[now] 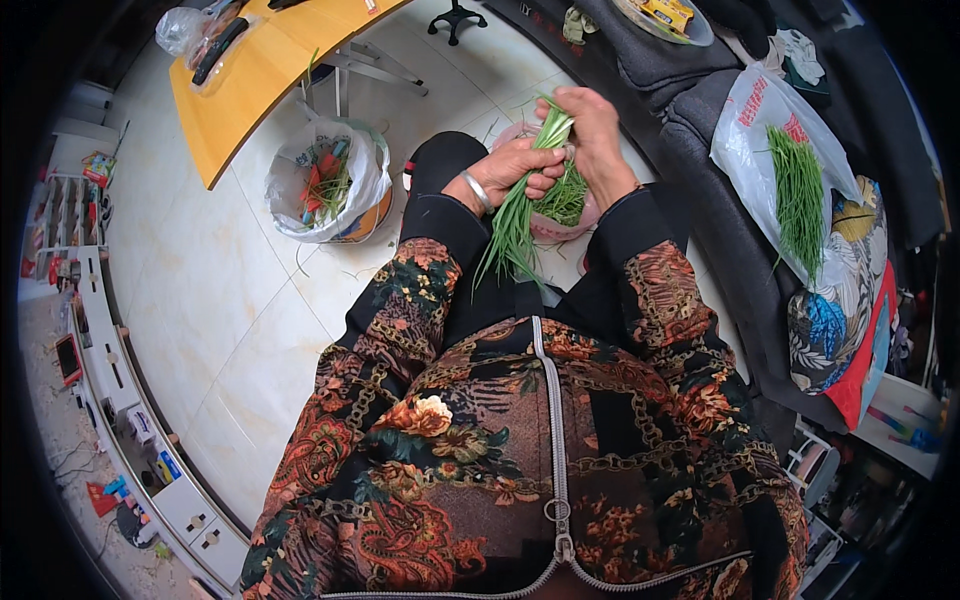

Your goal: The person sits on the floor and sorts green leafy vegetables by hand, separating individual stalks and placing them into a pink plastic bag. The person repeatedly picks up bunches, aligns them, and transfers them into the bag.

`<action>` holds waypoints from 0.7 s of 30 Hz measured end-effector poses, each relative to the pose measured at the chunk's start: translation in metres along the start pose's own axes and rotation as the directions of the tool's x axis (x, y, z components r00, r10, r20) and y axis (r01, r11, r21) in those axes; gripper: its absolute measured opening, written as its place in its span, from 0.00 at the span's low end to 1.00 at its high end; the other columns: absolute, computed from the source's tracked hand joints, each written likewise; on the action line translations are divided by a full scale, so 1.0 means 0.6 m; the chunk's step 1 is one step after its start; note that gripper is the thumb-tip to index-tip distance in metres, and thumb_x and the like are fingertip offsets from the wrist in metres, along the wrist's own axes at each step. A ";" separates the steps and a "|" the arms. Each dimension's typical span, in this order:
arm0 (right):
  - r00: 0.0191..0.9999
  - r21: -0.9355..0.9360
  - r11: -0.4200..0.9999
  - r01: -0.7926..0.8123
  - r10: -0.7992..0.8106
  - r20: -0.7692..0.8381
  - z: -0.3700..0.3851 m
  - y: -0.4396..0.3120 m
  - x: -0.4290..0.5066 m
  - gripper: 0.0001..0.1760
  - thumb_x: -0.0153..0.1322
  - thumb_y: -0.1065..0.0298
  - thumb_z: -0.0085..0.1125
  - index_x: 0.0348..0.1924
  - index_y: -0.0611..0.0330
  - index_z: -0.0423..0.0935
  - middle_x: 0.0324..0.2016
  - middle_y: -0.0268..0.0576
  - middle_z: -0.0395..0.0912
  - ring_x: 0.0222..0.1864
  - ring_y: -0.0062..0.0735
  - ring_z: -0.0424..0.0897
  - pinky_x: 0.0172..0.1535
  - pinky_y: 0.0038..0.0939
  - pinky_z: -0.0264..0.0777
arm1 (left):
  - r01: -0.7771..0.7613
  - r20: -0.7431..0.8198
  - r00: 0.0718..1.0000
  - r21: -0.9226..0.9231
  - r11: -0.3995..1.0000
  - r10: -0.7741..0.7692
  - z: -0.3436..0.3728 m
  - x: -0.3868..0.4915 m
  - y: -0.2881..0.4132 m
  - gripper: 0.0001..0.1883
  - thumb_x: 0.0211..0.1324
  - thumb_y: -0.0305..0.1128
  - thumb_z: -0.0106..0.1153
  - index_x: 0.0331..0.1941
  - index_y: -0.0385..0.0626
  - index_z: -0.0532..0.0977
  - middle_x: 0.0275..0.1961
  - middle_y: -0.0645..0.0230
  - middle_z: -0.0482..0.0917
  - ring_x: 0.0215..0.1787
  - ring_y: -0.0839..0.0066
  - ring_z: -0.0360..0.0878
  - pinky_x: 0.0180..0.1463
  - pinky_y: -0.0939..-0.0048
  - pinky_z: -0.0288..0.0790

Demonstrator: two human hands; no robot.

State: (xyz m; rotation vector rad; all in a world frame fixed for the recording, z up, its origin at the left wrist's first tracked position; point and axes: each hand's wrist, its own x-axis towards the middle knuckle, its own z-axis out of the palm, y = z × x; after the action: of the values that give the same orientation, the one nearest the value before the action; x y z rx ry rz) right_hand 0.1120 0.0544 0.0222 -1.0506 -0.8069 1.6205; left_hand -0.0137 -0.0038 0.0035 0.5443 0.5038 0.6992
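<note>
My left hand [517, 169], with a silver bangle at the wrist, is closed around the middle of a bunch of long green leafy stalks [514, 225]. The leaves hang down towards my lap. My right hand [592, 127] is at the pale upper end of the same bunch, its fingers curled against the stalks. Below both hands stands a pinkish plastic bag [556, 229] holding more green stalks. A separate pile of green stalks [798, 199] lies on a white plastic bag [739, 142] on the sofa at the right.
A bin lined with a white bag [289, 217] stands on the tiled floor at the left, with scraps inside. Beyond it is a yellow wooden table [262, 82] on metal legs. A grey sofa [701, 150] runs along the right; a patterned cushion [817, 322] lies on it.
</note>
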 end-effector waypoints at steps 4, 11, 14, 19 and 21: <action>0.971 0.093 0.989 0.117 -0.094 -0.220 -0.074 -0.046 0.037 0.07 0.69 0.71 0.47 0.39 0.64 0.68 0.35 0.48 0.78 0.35 0.35 0.80 0.39 0.30 0.74 | -0.056 0.062 0.996 -0.101 0.993 0.062 0.000 -0.003 0.003 0.06 0.61 0.32 0.49 0.36 0.43 0.67 0.25 0.76 0.65 0.18 0.89 0.58 0.19 0.87 0.57; 0.978 -0.179 0.975 0.130 -0.156 -0.138 -0.059 -0.025 -0.041 0.11 0.67 0.65 0.57 0.39 0.59 0.73 0.31 0.32 0.75 0.34 0.19 0.73 0.37 0.21 0.67 | -0.156 0.012 0.987 -0.109 0.982 0.158 -0.003 0.000 0.003 0.10 0.59 0.31 0.52 0.43 0.41 0.68 0.29 0.72 0.68 0.23 0.84 0.65 0.24 0.84 0.66; 0.991 -0.370 0.920 0.128 -0.136 0.005 -0.031 -0.012 -0.072 0.11 0.64 0.62 0.61 0.32 0.60 0.74 0.27 0.31 0.73 0.29 0.17 0.71 0.33 0.22 0.67 | -0.165 -0.019 0.986 -0.023 0.986 0.164 0.003 0.001 0.001 0.12 0.56 0.30 0.55 0.43 0.41 0.68 0.28 0.73 0.69 0.24 0.84 0.69 0.25 0.83 0.69; 0.915 -0.806 0.492 0.330 -0.377 0.144 -0.016 0.016 -0.073 0.13 0.63 0.64 0.63 0.29 0.65 0.74 0.23 0.34 0.72 0.21 0.18 0.71 0.25 0.21 0.67 | -0.141 -0.084 0.984 0.186 0.972 0.158 -0.003 0.005 -0.008 0.15 0.55 0.30 0.57 0.45 0.42 0.67 0.28 0.74 0.71 0.22 0.85 0.70 0.24 0.84 0.71; 0.981 -0.511 0.839 0.188 -0.180 0.065 -0.031 0.020 -0.061 0.11 0.64 0.67 0.61 0.29 0.67 0.74 0.20 0.35 0.73 0.19 0.18 0.72 0.24 0.19 0.67 | -0.169 -0.078 0.980 0.135 0.976 0.180 -0.004 0.006 -0.008 0.15 0.55 0.31 0.56 0.45 0.42 0.66 0.29 0.73 0.71 0.22 0.85 0.70 0.24 0.84 0.71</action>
State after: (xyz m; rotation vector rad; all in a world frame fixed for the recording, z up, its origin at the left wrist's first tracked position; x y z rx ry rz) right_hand 0.1286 0.0161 0.0132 -1.2838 -1.3614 1.2710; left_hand -0.0107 -0.0040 -0.0022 0.6851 0.5923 0.8666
